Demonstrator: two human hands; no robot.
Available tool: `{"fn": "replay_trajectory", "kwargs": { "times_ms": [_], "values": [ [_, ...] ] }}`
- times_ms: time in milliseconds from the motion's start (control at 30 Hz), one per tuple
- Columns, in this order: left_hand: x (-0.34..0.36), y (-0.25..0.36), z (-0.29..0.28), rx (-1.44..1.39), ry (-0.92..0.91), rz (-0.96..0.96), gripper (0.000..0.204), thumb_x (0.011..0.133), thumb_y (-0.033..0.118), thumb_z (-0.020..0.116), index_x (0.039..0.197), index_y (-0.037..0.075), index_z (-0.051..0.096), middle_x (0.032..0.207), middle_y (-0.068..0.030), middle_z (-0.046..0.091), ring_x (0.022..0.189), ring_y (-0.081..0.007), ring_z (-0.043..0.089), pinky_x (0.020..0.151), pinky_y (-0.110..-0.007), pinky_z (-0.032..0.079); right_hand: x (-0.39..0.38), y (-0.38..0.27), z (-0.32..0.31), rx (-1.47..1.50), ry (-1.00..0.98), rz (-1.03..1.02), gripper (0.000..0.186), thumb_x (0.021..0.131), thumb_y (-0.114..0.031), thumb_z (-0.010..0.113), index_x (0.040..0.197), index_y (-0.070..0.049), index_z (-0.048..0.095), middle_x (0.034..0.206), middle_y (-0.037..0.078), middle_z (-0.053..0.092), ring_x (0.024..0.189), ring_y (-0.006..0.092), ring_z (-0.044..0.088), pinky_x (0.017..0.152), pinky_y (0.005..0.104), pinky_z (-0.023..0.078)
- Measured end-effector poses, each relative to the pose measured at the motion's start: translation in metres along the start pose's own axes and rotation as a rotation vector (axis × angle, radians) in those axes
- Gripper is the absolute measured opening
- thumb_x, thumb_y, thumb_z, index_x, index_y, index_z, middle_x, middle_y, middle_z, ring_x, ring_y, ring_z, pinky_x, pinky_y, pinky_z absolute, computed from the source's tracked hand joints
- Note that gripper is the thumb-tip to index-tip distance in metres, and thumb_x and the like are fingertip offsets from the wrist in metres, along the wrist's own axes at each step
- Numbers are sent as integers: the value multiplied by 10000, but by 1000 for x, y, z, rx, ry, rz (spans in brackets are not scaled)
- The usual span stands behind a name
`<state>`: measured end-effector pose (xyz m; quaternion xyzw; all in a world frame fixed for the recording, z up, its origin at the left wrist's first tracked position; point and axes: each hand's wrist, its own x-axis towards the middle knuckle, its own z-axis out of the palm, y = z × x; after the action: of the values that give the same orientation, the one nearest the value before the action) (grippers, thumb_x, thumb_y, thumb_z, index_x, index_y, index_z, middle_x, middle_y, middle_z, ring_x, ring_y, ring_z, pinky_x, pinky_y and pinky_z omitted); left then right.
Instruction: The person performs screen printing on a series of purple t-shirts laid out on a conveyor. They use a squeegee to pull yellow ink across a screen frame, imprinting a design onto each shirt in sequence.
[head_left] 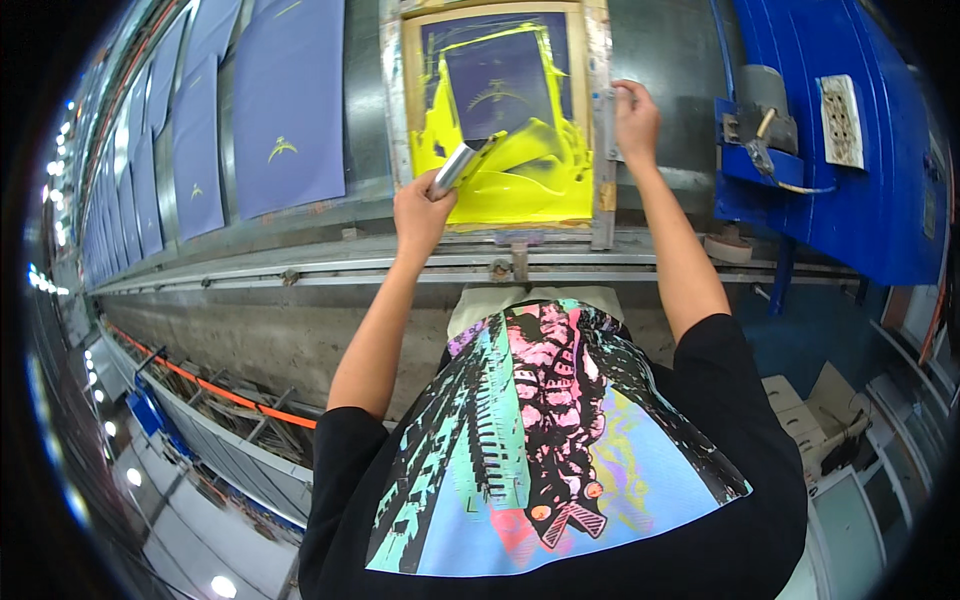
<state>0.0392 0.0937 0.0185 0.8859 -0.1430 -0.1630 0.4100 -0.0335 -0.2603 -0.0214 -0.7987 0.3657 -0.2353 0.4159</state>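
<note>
Screen [396, 110], flat on the metal table [366, 130] and straight ahead of the body, with yellow ink [555, 205] smeared over the mesh, heaviest toward the near side, and a dark rectangle [490, 80] showing toward the far side. Squeegee [455, 168] slanted over the screen's left half, left hand [421, 210] around its silver handle, fingers clamped on it. Right hand [637, 122] at the screen's right edge, fingers curled close together beside the metal bar [602, 225]; cannot tell whether gripping. Left of the screen, dark violet sheets [290, 110] laid flat in a long run down the table, small yellow prints on the nearest. Shiny metal between screen and closest sheet, and again just right of the screen. Along the screen's near side, a long metal rail [350, 276]. Farther right of the screen, a big blue machine [870, 210] bearing a grey cylinder [765, 100] and a pale block [840, 120] with holes. Well to the screen's near right, cardboard boxes [832, 400]; well to its near left, an orange strip [222, 388] and, past that, bright lamps [223, 586].
</note>
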Motion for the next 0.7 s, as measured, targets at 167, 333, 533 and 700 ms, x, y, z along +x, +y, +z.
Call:
{"fn": "replay_trajectory", "kwargs": {
  "times_ms": [167,333,533,700],
  "values": [
    [33,5,4,72,-156,23,273,768,203,771,982,34,754,692,-164,643,614,-264,623,631,-397,480,4,-23,8,-9,3,43,206,989,-242,609,1058,-84,721,836,190,709,802,352,684,754,442,515],
    [84,23,17,211,-715,103,350,707,202,819,1005,27,764,815,-153,742,738,-252,697,726,-371,537,11,-7,20,-23,72,-38,194,987,-227,606,1060,-95,728,791,131,676,749,283,625,741,401,490],
    [128,36,24,253,-1194,77,343,680,107,872,998,22,774,927,-79,782,830,-186,708,777,-331,534,0,-14,14,8,49,-30,194,983,-232,601,1061,-96,715,932,203,731,911,424,683,838,469,521],
    [196,85,-28,317,-726,192,358,695,132,848,1037,47,784,949,-114,783,853,-216,722,786,-367,558,-5,-30,9,-41,32,48,197,984,-240,600,1062,-99,713,873,205,717,853,418,686,784,471,521]
  ]
}}
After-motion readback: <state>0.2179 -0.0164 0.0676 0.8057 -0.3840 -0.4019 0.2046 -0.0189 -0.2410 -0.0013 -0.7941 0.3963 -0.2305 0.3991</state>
